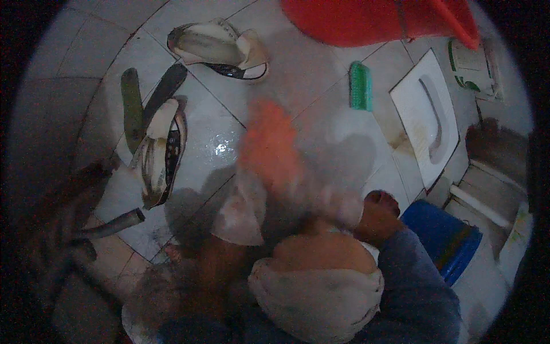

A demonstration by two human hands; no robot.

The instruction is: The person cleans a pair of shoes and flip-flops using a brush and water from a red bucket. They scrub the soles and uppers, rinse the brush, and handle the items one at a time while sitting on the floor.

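Observation:
Before me, both hands are blurred and dim. My left hand point(245, 202) seems to wear a loose whitish glove or cover that ends at the wrist. My right hand point(337, 204) is a pale smear in front of a bare forearm point(322, 253) with a pushed-up light sleeve point(318, 292). A smeared orange thing point(270, 146) lies ahead of my hands; whether it is a held object or part of a glove, I cannot tell. The fingers are not distinct. Left of it lies a canvas shoe point(161, 167), and farther off another canvas shoe point(215, 45).
Two insoles point(132, 103) lie by the nearer shoe. A green scrubbing brush point(360, 86) rests on wet tiles point(206, 120). A red plastic tub point(352, 21) stands at the far side. To the right are a white squat toilet point(425, 120), a blue object point(442, 236) and my bare foot point(380, 210).

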